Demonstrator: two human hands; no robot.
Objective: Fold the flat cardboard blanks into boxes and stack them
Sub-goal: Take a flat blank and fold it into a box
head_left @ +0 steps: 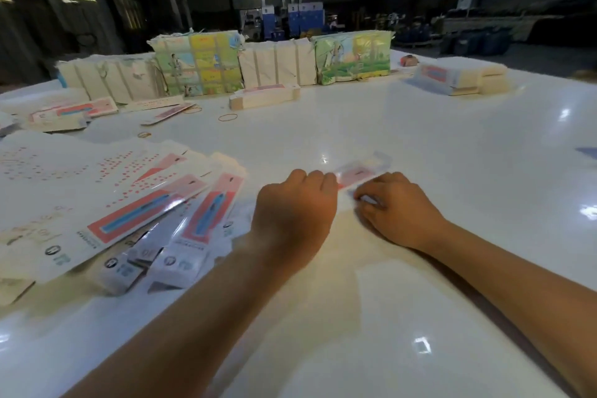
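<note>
Pink-and-white blank (pixel 358 171) slants up-right on the tabletop (pixel 420 126), near end pinched between curled left hand (pixel 295 203) and right hand (pixel 399 207).

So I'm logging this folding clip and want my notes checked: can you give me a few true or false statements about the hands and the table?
1. Both hands, left hand and right hand, hold the narrow pink carton. True.
2. The loose flat blanks lie to the person's right. False: on the left.
3. Rubber bands lie on the white table. True.
4. The carton is held high above the table. False: it is low, at the table.
</note>
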